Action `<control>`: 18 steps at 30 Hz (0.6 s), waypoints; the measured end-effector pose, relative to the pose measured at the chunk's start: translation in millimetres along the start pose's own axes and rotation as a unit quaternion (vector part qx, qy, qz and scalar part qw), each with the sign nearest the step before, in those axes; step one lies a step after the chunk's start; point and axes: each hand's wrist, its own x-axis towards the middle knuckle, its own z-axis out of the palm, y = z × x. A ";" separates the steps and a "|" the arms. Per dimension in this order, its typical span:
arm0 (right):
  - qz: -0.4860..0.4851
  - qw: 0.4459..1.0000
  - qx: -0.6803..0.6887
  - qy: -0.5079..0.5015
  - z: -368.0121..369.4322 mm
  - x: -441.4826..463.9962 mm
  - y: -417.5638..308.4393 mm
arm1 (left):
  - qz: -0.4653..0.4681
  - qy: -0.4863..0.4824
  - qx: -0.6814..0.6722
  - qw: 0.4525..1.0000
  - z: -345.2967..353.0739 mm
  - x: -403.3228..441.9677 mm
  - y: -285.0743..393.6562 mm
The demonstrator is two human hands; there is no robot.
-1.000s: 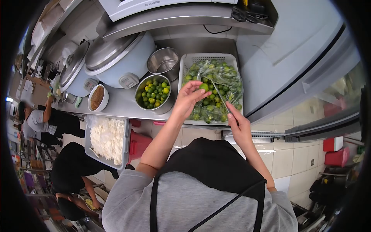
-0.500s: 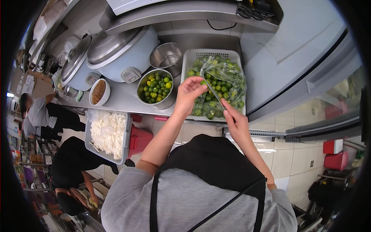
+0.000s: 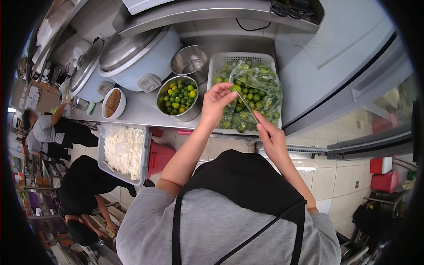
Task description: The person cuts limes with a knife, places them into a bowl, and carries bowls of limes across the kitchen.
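Between its fingertips, my left hand (image 3: pixel 216 102) pinches a green citrus fruit (image 3: pixel 236 89). My right hand (image 3: pixel 270 134) grips a thin knife (image 3: pixel 248 106), whose tip reaches the fruit. Both hands are over a white perforated basket (image 3: pixel 213 66), where small green citrus fruits (image 3: pixel 253 94) lie in a clear plastic bag (image 3: pixel 269 84). Left of the basket stands a steel pot of green and yellowish citrus (image 3: pixel 177 97), with another steel pot (image 3: pixel 190 62) behind it.
Two large cookers (image 3: pixel 132 57) stand on the counter behind a white bowl of brown food (image 3: pixel 113 104). Below the counter edge is a grey tub of white rice (image 3: pixel 145 154). A fridge (image 3: pixel 344 66) borders the right. Co-workers (image 3: pixel 79 185) are at the left.
The view has shifted slightly. My left hand still holds a fruit, and the knife in my right hand has stayed close to it.
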 end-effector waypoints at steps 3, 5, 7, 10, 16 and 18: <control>0.028 0.999 -0.022 -0.003 -1.9 9.9 -6.3 | -0.031 -0.043 0.045 0.998 2.7 -2.9 -5.3; 0.043 0.998 -0.034 -0.006 0.1 15.5 -5.3 | -0.047 -0.054 0.042 0.997 4.0 -4.7 -9.8; -0.029 0.999 -0.003 0.030 5.2 19.3 1.5 | -0.089 -0.061 0.009 0.994 3.8 -5.0 -8.6; -0.028 0.999 -0.022 0.020 6.7 18.3 5.5 | -0.145 -0.035 -0.155 0.977 -1.8 -3.2 -4.6; -0.046 0.998 -0.027 0.032 3.2 6.9 34.6 | -0.029 0.068 -0.045 0.996 -75.5 17.8 18.7; -0.017 0.999 -0.026 0.038 -7.0 3.0 43.9 | 0.022 0.155 0.348 0.924 -94.5 24.3 34.3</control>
